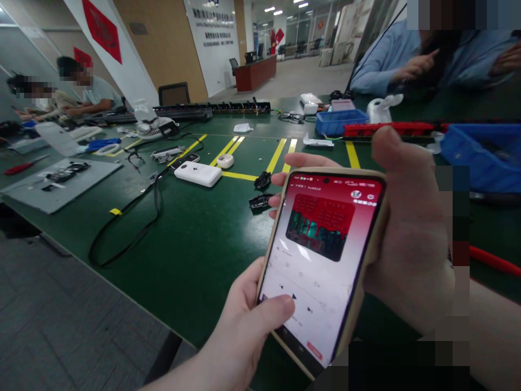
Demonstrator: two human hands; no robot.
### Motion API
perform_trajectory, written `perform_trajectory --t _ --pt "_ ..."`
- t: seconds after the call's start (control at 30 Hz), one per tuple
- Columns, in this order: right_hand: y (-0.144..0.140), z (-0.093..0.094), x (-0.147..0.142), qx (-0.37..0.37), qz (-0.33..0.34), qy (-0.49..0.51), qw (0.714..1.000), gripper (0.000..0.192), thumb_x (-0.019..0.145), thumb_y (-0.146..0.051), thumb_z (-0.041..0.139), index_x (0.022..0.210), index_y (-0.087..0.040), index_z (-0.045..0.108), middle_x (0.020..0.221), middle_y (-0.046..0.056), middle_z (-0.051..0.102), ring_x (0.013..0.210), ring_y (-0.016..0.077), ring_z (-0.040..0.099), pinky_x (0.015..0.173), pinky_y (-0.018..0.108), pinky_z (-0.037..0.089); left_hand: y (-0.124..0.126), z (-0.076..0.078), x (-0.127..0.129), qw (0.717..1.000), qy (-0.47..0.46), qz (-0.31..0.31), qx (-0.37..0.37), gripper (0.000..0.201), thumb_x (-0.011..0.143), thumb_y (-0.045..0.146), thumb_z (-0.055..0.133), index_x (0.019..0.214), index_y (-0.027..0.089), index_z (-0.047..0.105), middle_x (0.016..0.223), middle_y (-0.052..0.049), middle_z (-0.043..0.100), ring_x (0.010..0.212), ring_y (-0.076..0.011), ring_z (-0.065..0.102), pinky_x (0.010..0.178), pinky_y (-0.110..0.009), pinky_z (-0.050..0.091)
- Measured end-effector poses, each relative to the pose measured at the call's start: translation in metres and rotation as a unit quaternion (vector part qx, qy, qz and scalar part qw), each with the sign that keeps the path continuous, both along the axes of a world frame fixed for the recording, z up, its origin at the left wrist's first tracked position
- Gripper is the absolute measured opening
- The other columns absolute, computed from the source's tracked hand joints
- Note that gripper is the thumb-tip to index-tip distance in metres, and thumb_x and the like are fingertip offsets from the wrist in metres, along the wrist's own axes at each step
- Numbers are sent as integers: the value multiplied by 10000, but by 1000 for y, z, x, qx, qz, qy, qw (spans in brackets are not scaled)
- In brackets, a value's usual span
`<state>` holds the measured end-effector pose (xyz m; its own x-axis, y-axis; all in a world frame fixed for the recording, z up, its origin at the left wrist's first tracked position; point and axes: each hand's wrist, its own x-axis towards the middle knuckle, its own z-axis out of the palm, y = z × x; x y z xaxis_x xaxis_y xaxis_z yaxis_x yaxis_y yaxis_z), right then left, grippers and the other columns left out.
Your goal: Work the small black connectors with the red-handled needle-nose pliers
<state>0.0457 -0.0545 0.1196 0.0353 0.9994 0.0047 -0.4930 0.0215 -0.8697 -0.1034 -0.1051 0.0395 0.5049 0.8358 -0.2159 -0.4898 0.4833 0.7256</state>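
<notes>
A smartphone [313, 304] in a beige case is held up over the table, tilted, its lit screen showing a music player with a red cover picture and playback buttons. My right hand [411, 244] grips it from behind and along the right side; its thumb sticks up past the top corner and its fingertips come out at the left edge. My left hand [252, 315] holds the lower left edge, with the thumb lying on the screen near the play button. Behind the phone, two small black parts [260, 202] rest on the table.
A white power bank [198, 173], a small round white case [225, 161] and a looped black cable [122, 209] lie on the green table [191, 239]. Blue bins [484, 157] stand at right. A grey mat [61, 187] lies left. Other people sit across and at far left.
</notes>
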Motion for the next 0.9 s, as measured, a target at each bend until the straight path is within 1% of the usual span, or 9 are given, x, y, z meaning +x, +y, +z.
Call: perform_trajectory --t 0.17,0.27,0.37,0.47,0.63,0.77,0.9 --pt "-3 1 -1 -6 1 -5 1000 520 609 -631 736 928 -220 726 935 79 734 733 241 698 575 340 566 -1 -1 2 1000 20 16 -4 423 782 248 799 1173 147 671 1082 -110 737 923 -248 712 789 -288 561" --pt "-3 2 -1 -11 5 -8 1000 530 596 -614 746 946 -217 723 932 69 729 730 234 692 591 347 566 1 -3 0 1000 -6 15 -7 451 817 342 763 1206 136 667 1062 -124 737 907 -273 718 762 -312 575" --pt "-2 1 -1 -11 10 -8 1000 514 621 -617 725 955 -227 718 923 53 731 729 228 689 597 350 564 2 -6 -3 1000 -15 12 -8 485 854 405 712 1254 137 652 1074 -125 733 926 -285 715 782 -332 581" --pt "-3 1 -1 -7 11 -10 1000 520 638 -648 710 947 -230 710 907 46 730 720 218 682 594 344 559 2 -9 -6 1000 -4 11 -9 472 865 378 708 1274 151 647 1111 -109 726 945 -265 710 802 -308 575" --pt "-4 1 -1 -9 11 -14 1000 561 642 -681 706 967 -224 698 928 63 729 730 233 685 594 361 563 0 -10 -6 999 17 14 -29 484 851 350 730 1294 179 635 1114 -89 726 936 -238 710 752 -262 571" --pt "-3 0 -1 -5 15 -9 1000 566 639 -669 713 970 -210 700 937 73 722 732 228 688 591 344 556 0 -6 -4 999 25 8 -20 479 836 362 741 1262 167 641 1105 -100 723 923 -246 708 749 -274 566" --pt "-2 -1 -2 2 7 -14 1000 540 656 -640 699 980 -207 704 946 69 720 744 219 689 615 329 550 1 -6 -1 999 40 28 18 460 784 346 790 1175 156 640 1089 -98 715 933 -243 689 780 -279 546"
